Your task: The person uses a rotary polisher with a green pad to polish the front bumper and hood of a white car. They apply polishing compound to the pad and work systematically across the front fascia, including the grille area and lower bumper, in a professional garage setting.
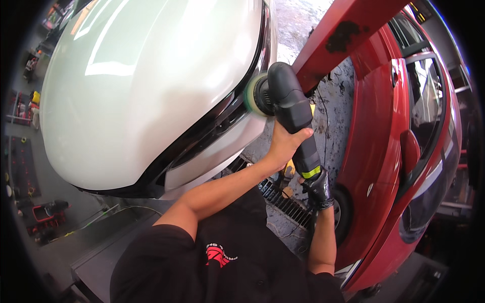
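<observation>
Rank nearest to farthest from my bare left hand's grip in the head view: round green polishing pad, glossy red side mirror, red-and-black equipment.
1. Round green polishing pad, ahead, left.
2. Glossy red side mirror, right.
3. Red-and-black equipment, far left.

Two hands (286, 144) (319, 189), one polisher (294, 103): centre. Two cars: white car (116, 111) left, red car (371, 166) right. One red post (348, 38), upper right.

From afar I see a car workshop: 1 white car (116, 106), 1 red car (376, 156), a red post (321, 56), a floor grate (284, 203), a polisher (292, 101).
</observation>
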Action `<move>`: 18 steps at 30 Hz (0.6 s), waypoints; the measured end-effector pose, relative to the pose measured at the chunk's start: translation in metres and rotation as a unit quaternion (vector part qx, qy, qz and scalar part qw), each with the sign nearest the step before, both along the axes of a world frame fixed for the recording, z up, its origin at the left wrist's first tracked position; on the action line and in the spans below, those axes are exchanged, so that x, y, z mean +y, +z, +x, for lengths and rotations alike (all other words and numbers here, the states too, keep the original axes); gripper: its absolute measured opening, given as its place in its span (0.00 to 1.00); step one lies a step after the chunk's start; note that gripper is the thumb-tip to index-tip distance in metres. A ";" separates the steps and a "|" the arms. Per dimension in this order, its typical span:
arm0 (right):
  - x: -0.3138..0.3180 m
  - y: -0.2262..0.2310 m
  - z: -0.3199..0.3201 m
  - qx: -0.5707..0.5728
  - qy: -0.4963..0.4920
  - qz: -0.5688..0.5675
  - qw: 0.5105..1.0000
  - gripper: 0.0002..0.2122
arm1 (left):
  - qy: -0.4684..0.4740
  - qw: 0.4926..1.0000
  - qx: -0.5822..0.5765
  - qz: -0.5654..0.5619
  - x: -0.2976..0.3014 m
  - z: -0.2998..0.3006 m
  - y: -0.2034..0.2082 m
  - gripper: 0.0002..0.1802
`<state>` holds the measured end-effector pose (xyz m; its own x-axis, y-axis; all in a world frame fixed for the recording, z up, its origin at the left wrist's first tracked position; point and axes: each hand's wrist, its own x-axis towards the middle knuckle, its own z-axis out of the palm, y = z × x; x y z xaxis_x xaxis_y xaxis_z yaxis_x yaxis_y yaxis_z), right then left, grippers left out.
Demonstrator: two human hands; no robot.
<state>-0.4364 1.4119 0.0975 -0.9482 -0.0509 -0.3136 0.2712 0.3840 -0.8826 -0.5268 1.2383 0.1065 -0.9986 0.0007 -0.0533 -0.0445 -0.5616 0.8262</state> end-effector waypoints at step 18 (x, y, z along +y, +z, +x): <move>-0.201 -0.131 0.255 0.082 -0.079 0.017 0.993 0.22 | -0.102 0.991 -0.043 -0.069 -0.187 0.228 -0.067 0.34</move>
<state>-0.1819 1.2114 -0.0332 -0.9820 0.1102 -0.1533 0.1840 0.3776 -0.9075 -0.2988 1.0508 0.0390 -0.9700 0.1894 -0.1521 -0.2195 -0.4150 0.8830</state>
